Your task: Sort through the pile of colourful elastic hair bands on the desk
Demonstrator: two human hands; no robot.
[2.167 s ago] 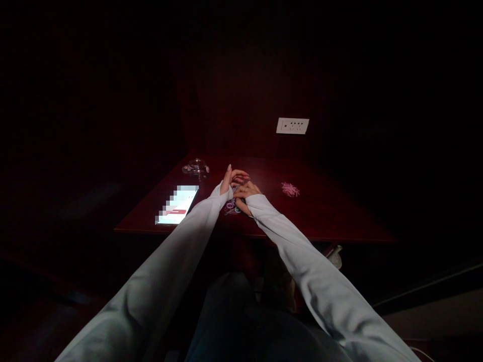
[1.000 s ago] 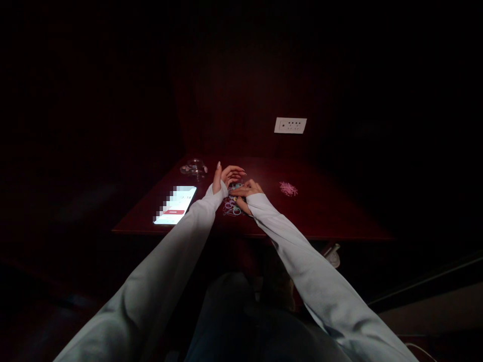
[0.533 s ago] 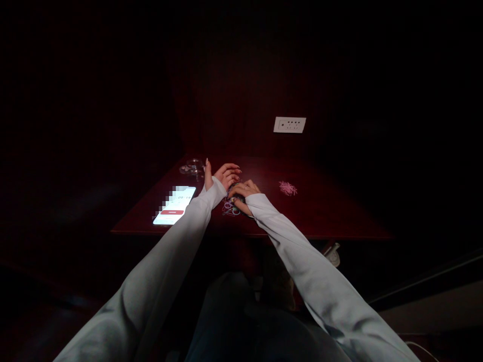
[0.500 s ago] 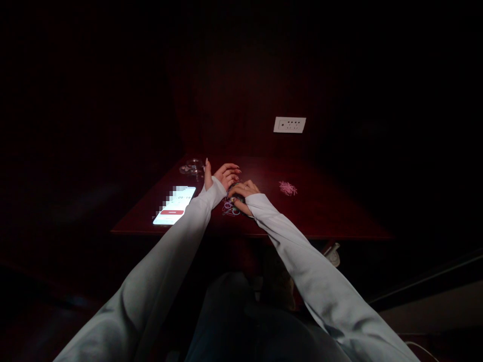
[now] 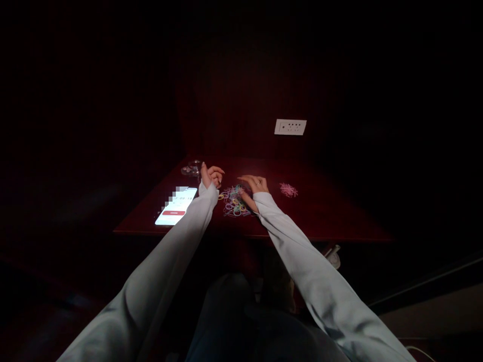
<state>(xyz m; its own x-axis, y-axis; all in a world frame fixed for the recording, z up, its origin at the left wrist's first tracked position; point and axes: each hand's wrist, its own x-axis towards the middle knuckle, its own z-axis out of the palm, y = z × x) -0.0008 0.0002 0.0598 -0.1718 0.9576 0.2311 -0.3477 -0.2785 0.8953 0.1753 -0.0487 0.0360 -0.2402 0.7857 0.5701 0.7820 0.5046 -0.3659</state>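
Lying loose on the dark red table (image 5: 324,216), a tangled heap of small coloured bands (image 5: 234,206) sits between the person's hands; I take it as the clock's centre, twelve being away from the person. Right hand (image 5: 256,185) at two o'clock: thumb over the heap's edge, fingers reaching past its far side, thumb and fingertips parted. I see nothing gripped there. Left hand (image 5: 212,176) at about ten-thirty, loosely curled, thumb raised; cannot tell whether it holds anything. Hands well apart from each other. One yellow band (image 5: 221,197) near the left cuff.

Around: pink pile (image 5: 289,189) at three o'clock, well clear of the heap; lit phone (image 5: 175,207) at nine; clear container (image 5: 193,168) at ten, just beside the left hand; wall socket (image 5: 290,126) at one. Light poor.

On handling, my judgement: bands this fine probably snag. Best a light touch, thumb and fingertip on one band, lifting slowly so neighbours drop away. Cuffs seem worth keeping off the heap, lest they drag strays.
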